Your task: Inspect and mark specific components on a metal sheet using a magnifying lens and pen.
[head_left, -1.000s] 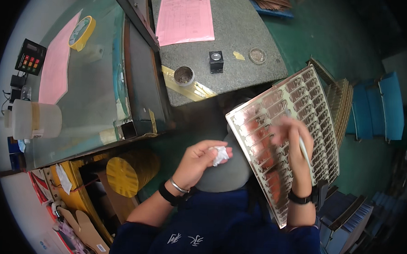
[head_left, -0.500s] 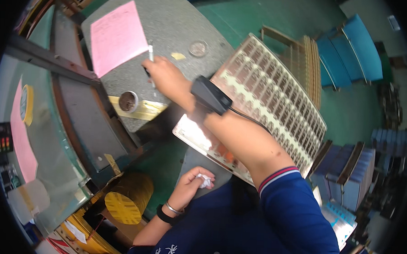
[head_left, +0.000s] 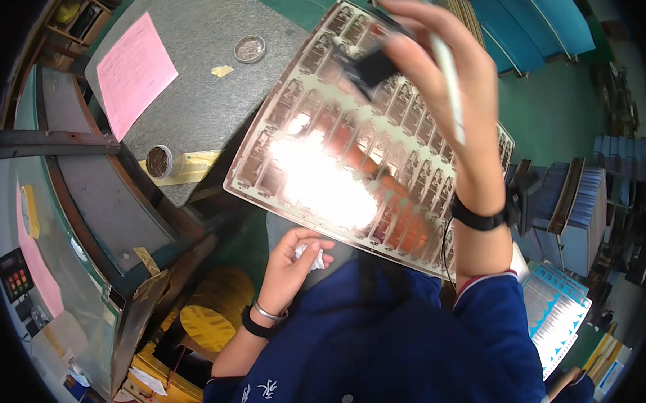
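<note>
A large shiny panel (head_left: pixel 319 122) of many small copper-toned parts lies tilted across my lap, with a bright glare near its middle. My right hand (head_left: pixel 437 69) is raised over the panel's far side, holding a small black block (head_left: pixel 372 65) in its fingertips and a thin white pen-like stick (head_left: pixel 447 84) along the palm. A black band sits on that wrist. My left hand (head_left: pixel 295 261) rests below the panel's near edge, closed around a crumpled white wad (head_left: pixel 310 256).
A grey stone-topped table (head_left: pixel 198 95) at the left carries a pink sheet (head_left: pixel 132 71), a round metal tin (head_left: pixel 249 48), a yellow scrap and a small jar (head_left: pixel 159 160). A yellow stool (head_left: pixel 206 326) stands below. Blue stacked trays (head_left: pixel 575 212) fill the right side.
My right hand came back from the grey table and now hovers over the panel holding the black block. The left hand stays closed on the white wad.
</note>
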The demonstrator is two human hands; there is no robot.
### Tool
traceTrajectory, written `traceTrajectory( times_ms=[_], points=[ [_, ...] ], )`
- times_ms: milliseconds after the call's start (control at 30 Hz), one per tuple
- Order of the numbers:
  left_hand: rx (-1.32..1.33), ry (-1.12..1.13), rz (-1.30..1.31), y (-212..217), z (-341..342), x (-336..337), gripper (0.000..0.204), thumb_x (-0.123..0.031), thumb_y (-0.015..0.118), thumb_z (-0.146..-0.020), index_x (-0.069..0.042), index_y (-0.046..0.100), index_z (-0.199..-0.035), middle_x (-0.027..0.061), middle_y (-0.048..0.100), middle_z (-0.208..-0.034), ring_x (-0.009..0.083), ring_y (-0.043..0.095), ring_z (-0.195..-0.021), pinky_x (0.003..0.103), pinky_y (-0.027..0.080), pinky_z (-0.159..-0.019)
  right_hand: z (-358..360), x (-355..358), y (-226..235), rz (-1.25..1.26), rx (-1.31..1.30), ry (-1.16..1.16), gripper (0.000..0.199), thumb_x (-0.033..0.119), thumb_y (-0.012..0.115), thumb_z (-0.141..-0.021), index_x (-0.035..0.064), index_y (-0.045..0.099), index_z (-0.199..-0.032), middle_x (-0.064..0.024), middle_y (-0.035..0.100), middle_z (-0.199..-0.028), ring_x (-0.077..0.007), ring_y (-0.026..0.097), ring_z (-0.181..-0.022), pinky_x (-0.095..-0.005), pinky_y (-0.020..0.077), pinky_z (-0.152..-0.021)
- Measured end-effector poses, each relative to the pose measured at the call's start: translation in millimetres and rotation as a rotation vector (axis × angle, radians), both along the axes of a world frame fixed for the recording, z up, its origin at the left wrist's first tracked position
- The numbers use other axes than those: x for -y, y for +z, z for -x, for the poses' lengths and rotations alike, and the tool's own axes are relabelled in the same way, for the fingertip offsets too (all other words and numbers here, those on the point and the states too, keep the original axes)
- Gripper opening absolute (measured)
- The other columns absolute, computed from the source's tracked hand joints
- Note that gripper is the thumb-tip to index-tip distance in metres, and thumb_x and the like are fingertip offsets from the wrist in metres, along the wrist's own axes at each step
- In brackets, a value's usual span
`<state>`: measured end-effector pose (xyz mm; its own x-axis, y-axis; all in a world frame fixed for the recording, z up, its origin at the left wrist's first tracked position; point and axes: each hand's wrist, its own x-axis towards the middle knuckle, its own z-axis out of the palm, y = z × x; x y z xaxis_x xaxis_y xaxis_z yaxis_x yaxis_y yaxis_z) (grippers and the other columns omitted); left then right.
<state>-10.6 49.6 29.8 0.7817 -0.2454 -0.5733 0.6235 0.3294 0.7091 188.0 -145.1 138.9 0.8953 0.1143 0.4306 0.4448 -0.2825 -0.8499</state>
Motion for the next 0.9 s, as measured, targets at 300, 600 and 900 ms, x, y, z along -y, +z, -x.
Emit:
traceTrajectory(
  times_ms=[300, 600, 900],
  points=[
    [0.016, -0.099, 0.043, -4, -5, 30, 0.023, -0.009, 0.053, -0.092, 0.000, 0.051, -0.114, 0.0106, 0.062, -0.102, 0.0188, 0.062, -0.089, 0.031, 0.052, -0.075, 110, 97, -48, -0.123, -0.336, -0.331, 0.031, 0.013, 0.067, -0.083, 0.0007, 0.058, -0.110, -0.0083, 0.062, -0.101, -0.0163, 0.061, -0.094, -0.0277, 0.0469, -0.083],
    [-0.010, -0.057, 0.080, -7, -5, 32, 0.015, -0.012, 0.053, -0.093, -0.002, 0.056, -0.104, 0.0078, 0.063, -0.097, 0.0157, 0.061, -0.085, 0.029, 0.052, -0.069, 141, 74, -78, -0.093, -0.369, -0.256, 0.042, 0.020, 0.075, -0.074, 0.0016, 0.058, -0.109, -0.0094, 0.062, -0.101, -0.0163, 0.061, -0.089, -0.0278, 0.0476, -0.080],
    [-0.102, 0.061, 0.333, -4, -6, 31, 0.025, -0.009, 0.050, -0.094, 0.001, 0.052, -0.116, 0.0081, 0.061, -0.106, 0.0137, 0.058, -0.099, 0.028, 0.045, -0.087, 168, 14, -90, 0.280, -0.084, -0.100, 0.059, 0.019, 0.085, -0.059, 0.0048, 0.055, -0.108, -0.0127, 0.063, -0.098, -0.0274, 0.056, -0.081, -0.0345, 0.0433, -0.070]
  ],
)
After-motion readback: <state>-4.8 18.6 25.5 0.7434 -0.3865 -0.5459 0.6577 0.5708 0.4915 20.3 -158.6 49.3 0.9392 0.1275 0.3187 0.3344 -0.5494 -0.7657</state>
